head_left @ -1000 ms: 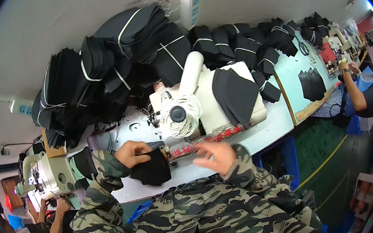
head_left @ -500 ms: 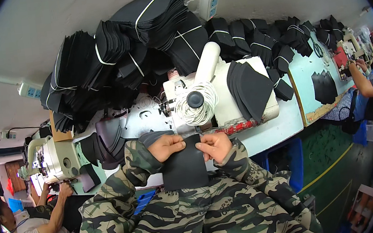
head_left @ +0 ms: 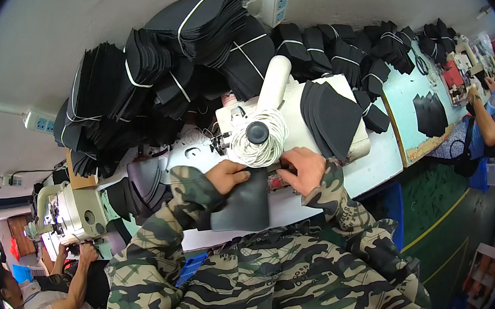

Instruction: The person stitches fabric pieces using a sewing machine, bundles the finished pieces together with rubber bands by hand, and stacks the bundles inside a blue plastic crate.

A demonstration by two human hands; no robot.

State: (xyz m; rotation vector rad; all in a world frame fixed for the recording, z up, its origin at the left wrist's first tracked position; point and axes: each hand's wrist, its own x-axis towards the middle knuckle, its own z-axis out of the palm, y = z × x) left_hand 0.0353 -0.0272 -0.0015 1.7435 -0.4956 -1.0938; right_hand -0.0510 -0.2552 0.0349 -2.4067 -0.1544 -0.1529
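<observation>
A limp black panel [head_left: 246,200], smooth like leather or coated foam, hangs at the front of the white sewing machine [head_left: 330,130]. My left hand [head_left: 227,176] pinches its upper left part, thumb on top. The panel's top edge reaches under the coil of white cord [head_left: 253,154] in front of the machine. To the right of the panel, my right hand [head_left: 305,169] is off it, thumb and forefinger apart, close to the machine's red-marked lower edge. Its other fingertips are hidden. Several curved black panels [head_left: 332,117] lie on top of the machine.
Bundles of black panels [head_left: 196,29] tied with white bands are piled along the wall. Loose dark panels [head_left: 147,184] lie left on the table. A blue bin [head_left: 396,214] stands below at the right. Co-workers sit at machines at far left [head_left: 62,297] and far right [head_left: 488,121].
Both hands have moved forward toward the machine, bringing the panel along. My right hand has let go of the panel's edge and shifted right, its fingers spreading.
</observation>
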